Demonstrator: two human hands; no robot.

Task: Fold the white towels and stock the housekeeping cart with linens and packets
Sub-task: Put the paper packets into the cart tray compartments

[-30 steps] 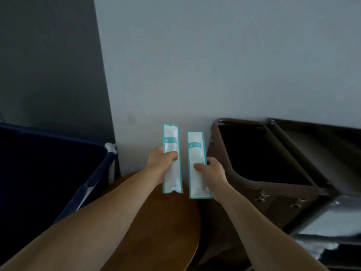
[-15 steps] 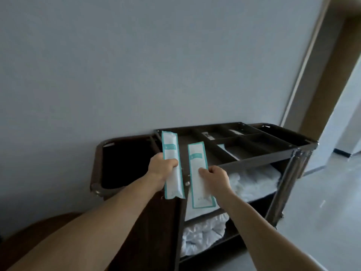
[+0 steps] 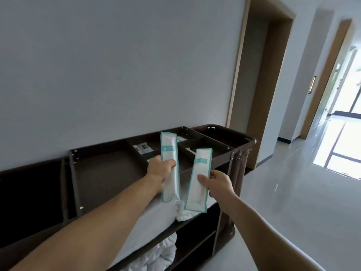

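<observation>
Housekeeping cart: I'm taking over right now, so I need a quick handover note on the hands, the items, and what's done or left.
Left hand grips one teal-edged packet upright above the top tray of the cart.
Right hand pinches a second packet, tilted, beside it.
Done: white linens lie on the shelves; small sachets sit in one tray compartment.
Left: set both packets into the tray. No unfolded towels are in view.

Two long white, teal-edged packets [image 3: 169,165] [image 3: 198,179] look like glossy plastic film. The dark brown cart [image 3: 105,169] has a matt top, crumpled white cloth linens [image 3: 156,255] below, and stands on a polished, reflective floor [image 3: 293,192].
</observation>
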